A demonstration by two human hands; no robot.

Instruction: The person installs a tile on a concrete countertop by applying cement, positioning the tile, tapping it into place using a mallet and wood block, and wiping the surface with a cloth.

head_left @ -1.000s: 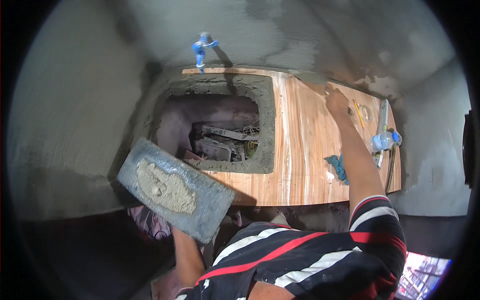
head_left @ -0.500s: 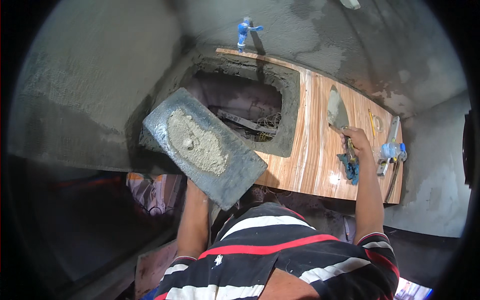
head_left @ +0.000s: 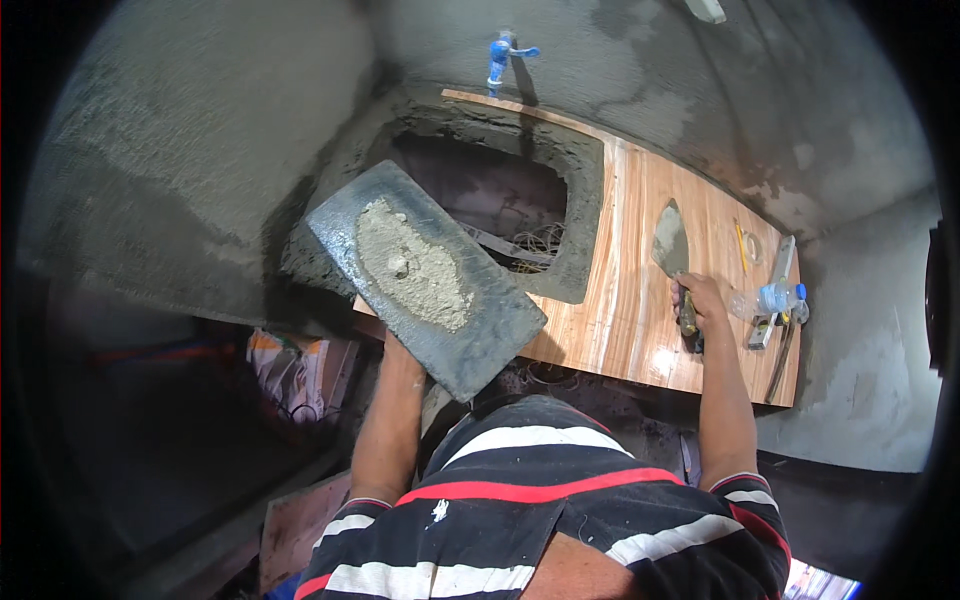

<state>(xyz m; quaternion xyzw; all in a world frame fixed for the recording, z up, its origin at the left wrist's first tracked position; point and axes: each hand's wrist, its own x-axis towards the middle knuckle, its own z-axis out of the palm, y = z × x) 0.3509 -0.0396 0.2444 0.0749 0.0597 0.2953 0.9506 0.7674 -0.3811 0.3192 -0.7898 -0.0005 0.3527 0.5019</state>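
Note:
A dark rectangular hawk board (head_left: 490, 345) is held up on my left hand (head_left: 400, 350). Its fingers are out of sight beneath the board. Grey, crumbly mortar (head_left: 410, 265) lies heaped along the middle of the board. My right hand (head_left: 703, 297) is closed round the handle of a pointed trowel (head_left: 672, 240). The blade points away from me, above the wood-grain countertop (head_left: 625, 270), with some grey residue on it. Left of the countertop, mortar edges a rectangular opening (head_left: 480, 185), which the hawk board partly overlaps in view.
A blue tap (head_left: 497, 62) sticks out of the grey plastered wall at the back. On the countertop's right side are a clear bottle (head_left: 778, 298), a spirit level (head_left: 784, 262), a yellow pencil (head_left: 741, 245) and a tape roll (head_left: 753, 249). Wires (head_left: 538, 243) show inside the opening.
My right hand has brought the trowel nearer to me, now covering most of the dark blue-green cloth. The hawk board sits slightly farther right and away; the view has shifted a little.

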